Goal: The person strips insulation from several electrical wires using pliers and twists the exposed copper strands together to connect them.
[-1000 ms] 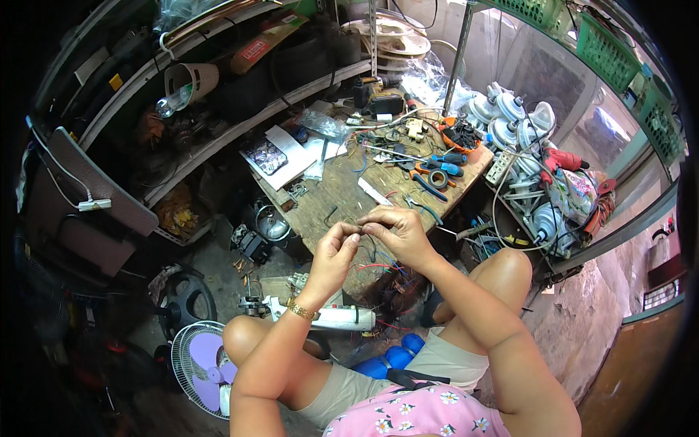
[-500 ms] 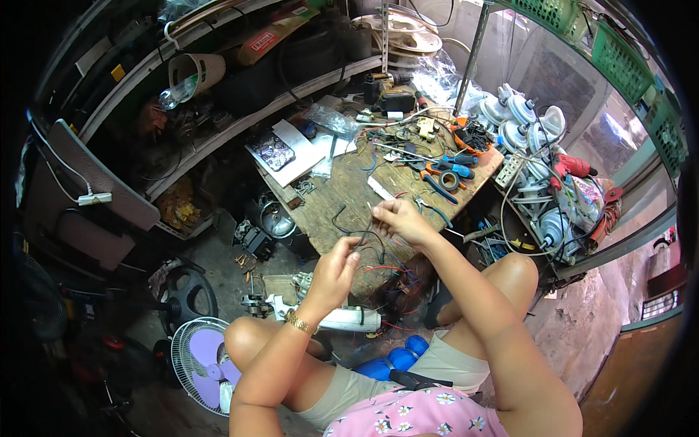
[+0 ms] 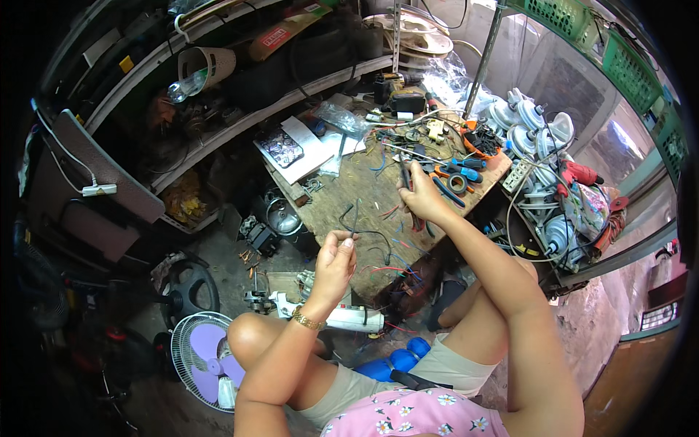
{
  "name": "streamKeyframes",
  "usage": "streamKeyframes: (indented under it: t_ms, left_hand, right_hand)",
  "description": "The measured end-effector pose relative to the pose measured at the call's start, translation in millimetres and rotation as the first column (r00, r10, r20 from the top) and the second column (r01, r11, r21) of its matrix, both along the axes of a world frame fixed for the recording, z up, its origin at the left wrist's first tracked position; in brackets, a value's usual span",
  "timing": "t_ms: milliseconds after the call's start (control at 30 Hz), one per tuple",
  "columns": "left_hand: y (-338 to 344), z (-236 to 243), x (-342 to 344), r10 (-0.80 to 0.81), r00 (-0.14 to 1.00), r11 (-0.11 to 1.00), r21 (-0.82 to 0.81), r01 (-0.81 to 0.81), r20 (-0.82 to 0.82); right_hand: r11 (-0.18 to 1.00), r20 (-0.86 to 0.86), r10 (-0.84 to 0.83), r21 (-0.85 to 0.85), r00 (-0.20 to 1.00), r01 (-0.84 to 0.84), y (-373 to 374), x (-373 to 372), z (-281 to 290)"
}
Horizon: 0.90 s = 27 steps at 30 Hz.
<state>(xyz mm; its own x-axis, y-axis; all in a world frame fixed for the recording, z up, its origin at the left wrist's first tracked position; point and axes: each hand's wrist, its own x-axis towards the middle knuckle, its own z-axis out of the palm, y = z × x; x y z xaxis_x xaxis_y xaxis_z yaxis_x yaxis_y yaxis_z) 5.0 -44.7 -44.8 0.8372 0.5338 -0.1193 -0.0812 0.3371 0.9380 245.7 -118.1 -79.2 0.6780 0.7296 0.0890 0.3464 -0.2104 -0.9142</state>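
Note:
My left hand (image 3: 335, 264) is closed in a pinch on a thin black wire (image 3: 375, 233) above the near part of the wooden tabletop (image 3: 328, 200). The wire curves away to the right, toward a bundle of red and blue wires (image 3: 399, 271) at the table's near edge. Farther right, my right hand (image 3: 422, 197) is wrapped round a pair of pliers (image 3: 405, 173), with the jaws pointing away from me and the handles showing below the palm. Short wire scraps lie between the two hands.
Screwdrivers (image 3: 466, 166) and a roll of tape (image 3: 456, 183) lie beyond my right hand. White papers (image 3: 302, 149) rest at the table's far left. White plastic parts (image 3: 535, 131) crowd the right side. A purple-bladed fan (image 3: 211, 357) stands at lower left.
My right hand has let go of the wire, moved away and to the right, and taken up the pliers from the tabletop. My left hand stays near its place with the wire.

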Motion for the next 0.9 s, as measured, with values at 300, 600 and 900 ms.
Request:
streamKeyframes:
  t_ms: [300, 600, 900]
  left_hand:
    - [-9, 17, 3, 0.021, 0.994, 1.000, 0.011, -0.022, 0.104]
    - [-19, 11, 8, 0.085, 0.992, 0.982, 0.162, -0.099, 0.089]
    - [-23, 13, 8, -0.017, 0.991, 0.982, 0.189, -0.008, 0.131]
  right_hand:
    - [0.905, -0.566, 0.419, 0.327, 0.710, -0.272, -36, -79, 68]
    - [0.877, -0.600, 0.478, 0.284, 0.641, -0.387, -36, -99, 80]
    - [0.820, -0.543, 0.566, 0.299, 0.620, -0.487, -42, -94, 78]
